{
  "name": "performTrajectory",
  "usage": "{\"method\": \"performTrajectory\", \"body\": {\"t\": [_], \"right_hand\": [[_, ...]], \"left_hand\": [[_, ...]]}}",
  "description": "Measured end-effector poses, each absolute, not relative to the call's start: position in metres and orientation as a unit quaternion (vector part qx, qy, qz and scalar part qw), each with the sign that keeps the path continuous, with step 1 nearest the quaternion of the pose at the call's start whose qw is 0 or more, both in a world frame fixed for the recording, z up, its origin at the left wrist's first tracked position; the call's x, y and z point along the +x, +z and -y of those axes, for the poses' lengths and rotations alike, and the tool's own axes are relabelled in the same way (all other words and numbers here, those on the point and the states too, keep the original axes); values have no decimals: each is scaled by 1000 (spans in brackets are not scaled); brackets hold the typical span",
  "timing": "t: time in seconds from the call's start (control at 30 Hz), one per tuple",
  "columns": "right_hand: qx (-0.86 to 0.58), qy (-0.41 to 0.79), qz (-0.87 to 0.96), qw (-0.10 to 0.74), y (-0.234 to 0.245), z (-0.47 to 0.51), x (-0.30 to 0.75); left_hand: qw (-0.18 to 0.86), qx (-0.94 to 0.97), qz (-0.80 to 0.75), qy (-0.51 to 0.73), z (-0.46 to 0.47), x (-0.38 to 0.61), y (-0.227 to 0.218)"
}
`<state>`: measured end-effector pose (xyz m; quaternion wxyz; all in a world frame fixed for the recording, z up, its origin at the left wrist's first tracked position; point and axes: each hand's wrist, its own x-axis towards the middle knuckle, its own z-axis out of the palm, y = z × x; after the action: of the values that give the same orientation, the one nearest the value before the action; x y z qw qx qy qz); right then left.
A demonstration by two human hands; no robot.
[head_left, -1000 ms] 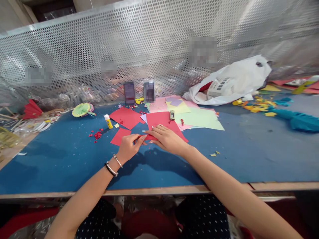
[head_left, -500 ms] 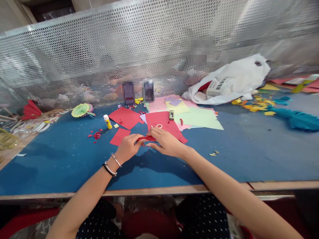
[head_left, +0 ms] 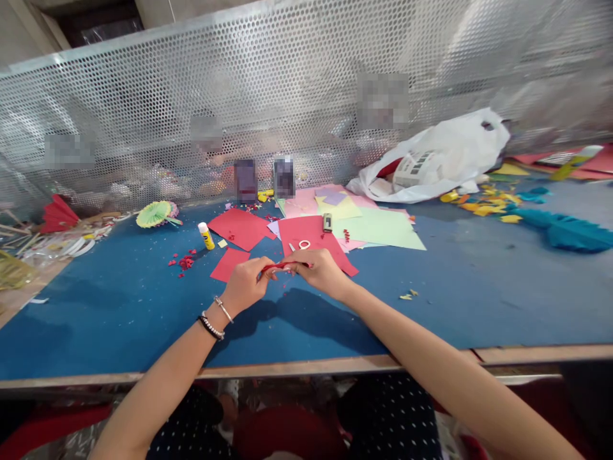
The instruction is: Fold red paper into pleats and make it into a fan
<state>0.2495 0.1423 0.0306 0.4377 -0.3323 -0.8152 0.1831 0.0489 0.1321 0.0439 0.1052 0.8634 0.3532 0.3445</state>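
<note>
A narrow folded strip of red paper [head_left: 282, 264] is stretched between my two hands, just above the blue table. My left hand [head_left: 248, 279] pinches its left end between thumb and fingers. At the other end, my right hand [head_left: 320, 271] is closed on the strip, its fingers covering part of it. Just beyond my hands lies a red paper sheet [head_left: 306, 229]. Scissors with a white handle [head_left: 304, 244] rest on that sheet, partly hidden by my right hand. A smaller red paper piece [head_left: 228, 263] lies beside my left hand.
A glue stick [head_left: 206, 236] stands left of the sheets near red scraps [head_left: 186, 262]. A pale green sheet [head_left: 383, 227], a small dark sharpener-like object [head_left: 327, 222] and a white plastic bag [head_left: 431, 163] lie beyond. A perforated metal screen [head_left: 287, 83] closes the back.
My right hand has shifted slightly, its fingers now bent round the strip's right end. More of the scissors shows behind it. My left hand stays nearly in place.
</note>
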Motion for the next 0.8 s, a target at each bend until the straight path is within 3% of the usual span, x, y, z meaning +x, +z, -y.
{"method": "performTrajectory", "body": {"t": [0.17,0.37,0.47,0.63,0.8], "right_hand": [[-354,91,859,358,28,-147,253],[-410,178,833,325,20,-153,254],[-419,176,830,325,18,-155,254],[-411,39,852,321,19,-159,261],[-546,-60,807,216,10,-165,274]], "left_hand": [[111,864,-414,263,-137,49,39],[210,868,-386,231,-137,52,31],[202,864,-392,244,-139,52,29],[177,839,-436,272,-150,45,23],[198,787,-505,294,-160,38,16]]}}
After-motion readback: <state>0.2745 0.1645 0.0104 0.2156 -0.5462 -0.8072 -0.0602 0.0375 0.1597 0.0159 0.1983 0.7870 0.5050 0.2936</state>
